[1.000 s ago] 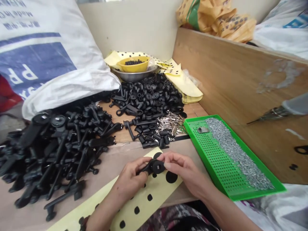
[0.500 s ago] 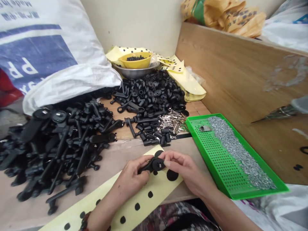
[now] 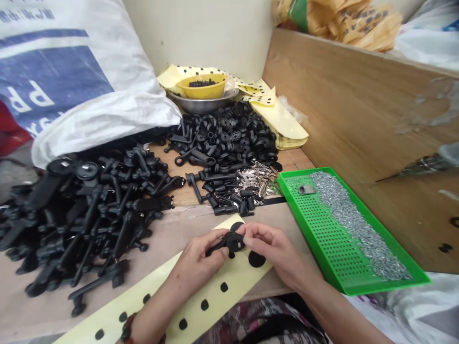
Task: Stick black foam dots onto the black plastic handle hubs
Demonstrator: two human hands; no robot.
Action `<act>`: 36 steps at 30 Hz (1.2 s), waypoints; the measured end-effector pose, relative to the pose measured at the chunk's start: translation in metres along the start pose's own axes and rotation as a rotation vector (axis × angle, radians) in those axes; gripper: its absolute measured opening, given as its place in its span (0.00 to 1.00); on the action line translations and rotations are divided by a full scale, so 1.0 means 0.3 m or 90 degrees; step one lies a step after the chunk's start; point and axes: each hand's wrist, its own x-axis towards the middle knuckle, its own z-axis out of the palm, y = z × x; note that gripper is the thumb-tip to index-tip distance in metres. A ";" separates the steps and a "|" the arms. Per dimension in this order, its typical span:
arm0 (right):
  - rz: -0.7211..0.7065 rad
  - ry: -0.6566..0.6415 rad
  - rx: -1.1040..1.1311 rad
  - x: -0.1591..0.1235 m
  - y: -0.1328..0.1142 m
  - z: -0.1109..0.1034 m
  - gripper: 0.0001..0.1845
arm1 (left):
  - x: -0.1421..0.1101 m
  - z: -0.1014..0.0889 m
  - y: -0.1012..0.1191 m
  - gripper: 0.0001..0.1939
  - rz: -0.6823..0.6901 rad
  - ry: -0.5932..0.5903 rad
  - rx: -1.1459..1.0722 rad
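Over the yellow sheet (image 3: 201,284), 1 black part (image 3: 224,241) is gripped by the left hand (image 3: 199,255), its disc (image 3: 234,243) pinched by the right hand (image 3: 268,246); it should be held steady.

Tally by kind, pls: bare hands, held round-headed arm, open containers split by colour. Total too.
Bare hands (left hand, right hand): 2
Black round-headed arm: 1
Yellow bowl: 1
Silver metal basin: 1
Green perforated tray: 1
Total: 6
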 end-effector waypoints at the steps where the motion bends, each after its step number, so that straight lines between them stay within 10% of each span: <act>1: -0.001 0.002 -0.006 0.000 -0.001 0.000 0.16 | 0.000 0.001 -0.004 0.16 0.002 0.004 0.008; 21: -0.063 0.011 -0.096 -0.009 0.017 0.018 0.09 | 0.002 0.030 -0.008 0.14 -0.022 0.060 0.088; 32: 0.064 0.011 0.238 -0.036 0.040 -0.004 0.19 | -0.017 0.041 -0.002 0.17 -0.030 0.108 -0.137; 36: -0.049 -0.001 -0.010 -0.037 0.024 0.020 0.16 | -0.025 0.052 0.007 0.16 -0.026 0.107 -0.144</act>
